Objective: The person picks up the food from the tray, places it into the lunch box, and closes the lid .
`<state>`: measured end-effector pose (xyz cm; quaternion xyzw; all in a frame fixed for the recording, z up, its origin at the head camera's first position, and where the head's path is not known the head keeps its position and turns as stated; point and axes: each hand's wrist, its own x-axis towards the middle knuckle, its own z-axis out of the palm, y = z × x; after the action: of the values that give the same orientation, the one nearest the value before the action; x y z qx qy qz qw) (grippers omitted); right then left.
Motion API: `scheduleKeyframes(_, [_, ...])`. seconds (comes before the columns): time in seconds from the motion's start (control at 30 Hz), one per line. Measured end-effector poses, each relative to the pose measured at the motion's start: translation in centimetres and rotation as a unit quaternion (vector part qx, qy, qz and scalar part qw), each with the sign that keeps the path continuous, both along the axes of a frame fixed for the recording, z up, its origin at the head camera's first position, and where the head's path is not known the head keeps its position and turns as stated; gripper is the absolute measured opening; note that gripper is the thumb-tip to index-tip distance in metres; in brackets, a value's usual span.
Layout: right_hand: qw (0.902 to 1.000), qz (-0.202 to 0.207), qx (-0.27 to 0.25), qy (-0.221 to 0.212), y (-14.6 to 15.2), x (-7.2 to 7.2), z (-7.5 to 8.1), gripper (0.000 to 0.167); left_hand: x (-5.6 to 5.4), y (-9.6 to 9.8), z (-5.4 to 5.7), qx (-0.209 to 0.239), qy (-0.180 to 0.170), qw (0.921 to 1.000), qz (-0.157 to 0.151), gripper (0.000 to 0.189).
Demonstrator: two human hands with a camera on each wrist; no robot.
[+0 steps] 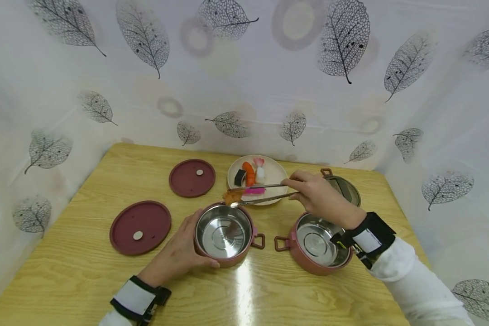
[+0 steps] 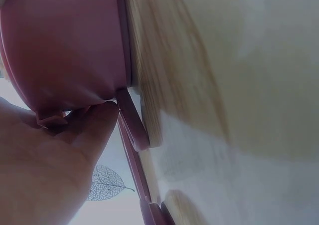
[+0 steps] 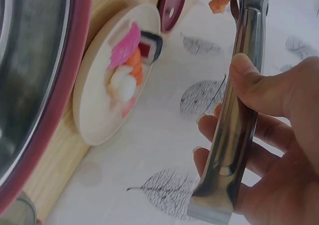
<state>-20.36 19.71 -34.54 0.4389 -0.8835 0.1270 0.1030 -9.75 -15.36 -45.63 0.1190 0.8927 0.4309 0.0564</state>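
Observation:
My right hand (image 1: 315,192) grips metal tongs (image 3: 234,105). At their tips a piece of orange-brown fried food (image 1: 233,196) is held over the far rim of the left pot. That pink pot (image 1: 224,261) has a shiny steel inside, with my left hand (image 1: 181,248) holding its left side, thumb along the near wall. In the left wrist view, fingers (image 2: 102,122) press in beside the pot's handle (image 2: 132,120). Behind the tongs lies a cream plate (image 1: 275,174) with toy sushi: a dark roll (image 1: 240,177), an orange piece (image 1: 248,173), a white-and-pink piece (image 1: 259,172) and a magenta piece (image 1: 254,190).
A second pink pot (image 1: 305,258) stands to the right, partly under my right forearm. Behind it is a pan-like dish with a brown handle (image 1: 326,172). Two maroon lids (image 1: 140,222) lie on the left of the wooden table (image 1: 77,253). A leaf-print curtain (image 1: 244,90) surrounds the table.

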Motion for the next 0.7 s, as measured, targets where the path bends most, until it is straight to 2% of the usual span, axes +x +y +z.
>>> scheduleKeyframes(0.27, [0.9972,0.064,0.032,0.024,-2.3,1.8,-1.0,0.035,0.0,0.0,0.0,0.004,-0.003,1.0000,0.001,0.136])
scheduleKeyframes(0.47, [0.9921,0.072,0.085,0.057,-3.8,2.1,-2.7,0.035,0.2,0.0,0.0,0.007,0.003,1.0000,-0.002,0.134])
scheduleKeyframes(0.7, [0.9867,0.080,0.131,0.053,-5.7,2.3,-3.3,0.039,0.3,0.1,0.1,0.004,0.003,1.0000,-0.002,0.133])
